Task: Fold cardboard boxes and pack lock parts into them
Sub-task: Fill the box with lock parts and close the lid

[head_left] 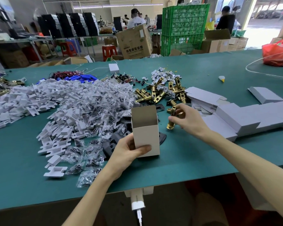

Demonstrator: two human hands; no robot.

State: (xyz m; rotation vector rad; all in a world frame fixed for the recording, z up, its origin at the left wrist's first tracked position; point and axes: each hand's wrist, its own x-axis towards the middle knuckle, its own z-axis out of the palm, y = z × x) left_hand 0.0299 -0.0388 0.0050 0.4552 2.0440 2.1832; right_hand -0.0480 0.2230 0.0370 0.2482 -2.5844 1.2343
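Left hand (pixel 127 150) grips an upright, open-topped, matte grey rectangular cardboard box (pixel 145 130) standing on the green felt tabletop (pixel 178 162). Just right of it, right hand (pixel 189 118) pinches a shiny brass cylindrical lock latch (pixel 171 118), tilted above the tabletop.

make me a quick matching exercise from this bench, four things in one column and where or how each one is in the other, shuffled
Things:
1. cardboard box
2. brass latch
3. red bag
4. green crates

Places or states:
a. on the far right end of the table
b. held by the right hand
c. stacked beyond the table
d. upright, top open, gripped by the left hand

Pairs: 1-d, 2-b, 3-a, 4-c
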